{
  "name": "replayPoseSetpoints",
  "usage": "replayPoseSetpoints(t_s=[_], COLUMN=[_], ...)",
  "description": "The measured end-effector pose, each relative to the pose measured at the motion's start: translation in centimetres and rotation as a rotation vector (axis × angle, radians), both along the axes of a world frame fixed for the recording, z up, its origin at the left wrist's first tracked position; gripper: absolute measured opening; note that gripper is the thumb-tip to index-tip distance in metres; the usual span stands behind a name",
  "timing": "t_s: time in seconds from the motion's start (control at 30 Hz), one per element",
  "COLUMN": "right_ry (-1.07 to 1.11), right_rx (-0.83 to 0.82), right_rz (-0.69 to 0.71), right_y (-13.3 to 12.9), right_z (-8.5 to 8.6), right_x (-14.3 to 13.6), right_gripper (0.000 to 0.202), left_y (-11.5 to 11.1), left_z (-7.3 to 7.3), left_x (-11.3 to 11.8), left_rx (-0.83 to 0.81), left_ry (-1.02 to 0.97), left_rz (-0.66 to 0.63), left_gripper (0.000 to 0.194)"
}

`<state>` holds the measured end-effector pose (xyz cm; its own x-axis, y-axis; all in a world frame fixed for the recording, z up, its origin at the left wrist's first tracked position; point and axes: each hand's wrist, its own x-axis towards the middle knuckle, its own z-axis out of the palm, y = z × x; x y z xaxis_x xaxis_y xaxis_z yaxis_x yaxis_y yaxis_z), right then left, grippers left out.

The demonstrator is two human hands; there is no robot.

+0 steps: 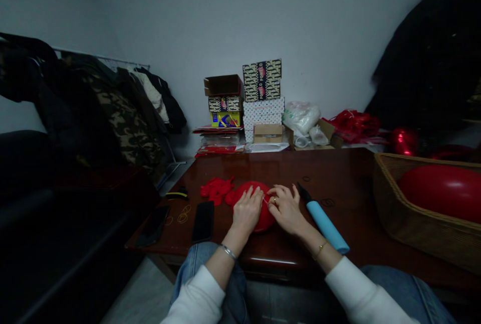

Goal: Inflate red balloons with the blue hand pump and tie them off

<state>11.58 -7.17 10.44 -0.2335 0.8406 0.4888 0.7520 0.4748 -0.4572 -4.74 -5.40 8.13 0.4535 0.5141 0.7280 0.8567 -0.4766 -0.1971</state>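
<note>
A round, inflated red balloon (266,221) lies on the table in front of me, partly covered by both hands. My left hand (246,211) is on top of it, fingers bent over and gripping it. A thin pale string (265,199) crosses the balloon between my fingertips. My right hand (286,207), with a ring on one finger, pinches at this string from the right side. The exact hold of the fingertips is blurred. Just left of the balloon is a heap of limp red balloons (217,189). A light-blue hand pump (327,226) with a black nozzle lies beside my right hand.
The dark wooden table (293,163) also holds a black phone (203,221), yellowish rubber bands (183,215) and black bands (327,202). A wicker basket (387,203) with a large red balloon (443,188) stands at right. Stacked boxes (263,113) line the back.
</note>
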Motion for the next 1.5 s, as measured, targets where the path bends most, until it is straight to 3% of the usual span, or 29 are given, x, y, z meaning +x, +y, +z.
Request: replayPoseSetpoints(t_s=[0.17,0.53,0.73,1.03,1.3,1.5], right_ry=[-0.164,-0.298,-0.274,-0.248,-0.305,-0.204], right_rx=[0.028,-0.157,-0.217,-0.248,-0.084,-0.159], right_rz=[-0.048,0.131,0.064,0.076,0.210,0.236], right_y=[0.5,1.8,1.7,1.3,1.6,1.0], right_z=[0.1,1.6,1.9,1.2,1.5,1.6], right_x=[1.1,3.5,3.4,3.5,3.5,2.9], right_gripper=[0.030,0.024,0.023,0.024,0.041,0.027], left_y=[0.3,-0.3,-0.1,-0.2,-0.4,-0.5], left_z=[-0.7,-0.6,-0.6,-0.6,-0.5,-0.3], left_x=[0.1,0.5,0.4,0.6,0.5,0.3], left_rx=[0.010,0.085,0.095,0.110,0.022,0.004], left_ry=[-0.053,0.002,-0.010,-0.026,0.019,0.024], left_rz=[-0.025,-0.069,-0.076,-0.079,-0.140,-0.143], left_gripper=[0.030,0.025,0.026,0.026,0.030,0.031])
